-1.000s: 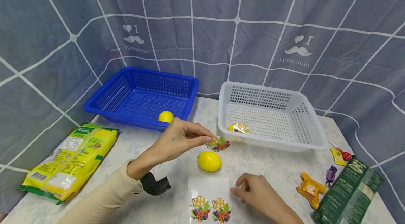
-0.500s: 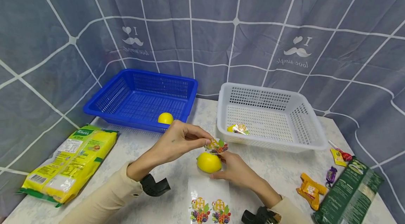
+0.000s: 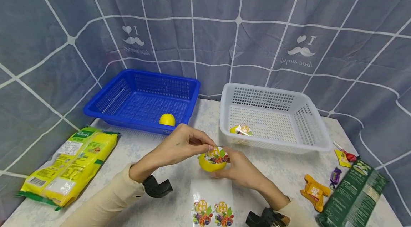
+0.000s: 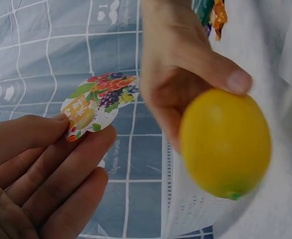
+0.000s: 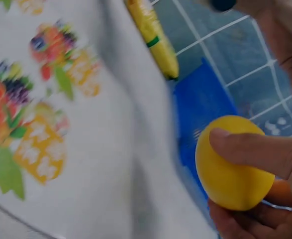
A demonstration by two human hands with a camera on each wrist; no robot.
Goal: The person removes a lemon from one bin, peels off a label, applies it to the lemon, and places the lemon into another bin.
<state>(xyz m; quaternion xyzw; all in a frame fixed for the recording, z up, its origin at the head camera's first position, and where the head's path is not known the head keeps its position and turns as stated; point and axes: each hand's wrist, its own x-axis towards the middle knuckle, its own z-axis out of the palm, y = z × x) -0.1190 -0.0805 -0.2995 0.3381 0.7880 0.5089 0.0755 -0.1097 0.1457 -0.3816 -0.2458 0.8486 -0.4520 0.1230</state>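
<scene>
My left hand (image 3: 183, 145) pinches a glossy fruit sticker (image 4: 103, 102) by its edge, between thumb and forefinger. A yellow lemon (image 3: 207, 165) is gripped in my right hand (image 3: 242, 170), thumb on one side and fingers on the other. From the head view the sticker overlaps the lemon's upper part; from the left wrist, the sticker stands to the left of the lemon (image 4: 228, 144), whose tip is green. Below the hands lies a pale backing sheet (image 3: 210, 187) with two fruit stickers near its lower end.
A blue basket (image 3: 128, 120) at back left holds another lemon (image 3: 167, 119). The white basket (image 3: 276, 145) at back right has a stickered lemon (image 3: 237, 130) inside. A yellow Knorr bag (image 3: 70, 166) lies left; a green packet (image 3: 353, 195) and several wrapped sweets (image 3: 314, 193) lie right.
My right hand has come up from beside the sheet and taken hold of the lemon. The sticker in my left hand has come lower, now in front of the lemon in the head view.
</scene>
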